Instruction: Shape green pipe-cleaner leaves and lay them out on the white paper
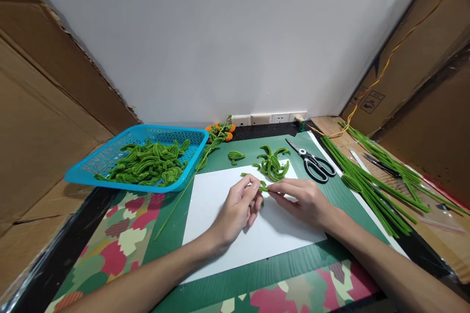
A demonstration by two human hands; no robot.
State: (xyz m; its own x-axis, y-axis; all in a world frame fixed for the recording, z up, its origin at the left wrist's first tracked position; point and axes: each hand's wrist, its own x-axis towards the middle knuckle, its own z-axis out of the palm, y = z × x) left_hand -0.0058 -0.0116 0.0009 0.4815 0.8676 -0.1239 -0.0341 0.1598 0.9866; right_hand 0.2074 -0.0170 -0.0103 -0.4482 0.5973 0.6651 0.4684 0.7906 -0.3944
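Note:
Over a white sheet of paper [220,195], a short green pipe cleaner piece [263,189] spans the gap between my two hands. My left hand [240,203] is closed, pinching it between thumb and fingers, with a bit of green showing below the palm. From the other side my right hand [299,198] pinches the piece's right end with its fingertips. Just beyond my fingers lies a clump of green pipe cleaner leaves [271,162]. A single leaf [235,156] rests to its left on the green mat.
A blue basket [137,129] of green leaves stands left. Behind lies a stem with orange flowers [220,133]. Scissors [312,159] lie beyond my right hand, and green pipe cleaners [370,190] spread at the right. A wall with sockets [281,118] closes the back; cardboard flanks both sides.

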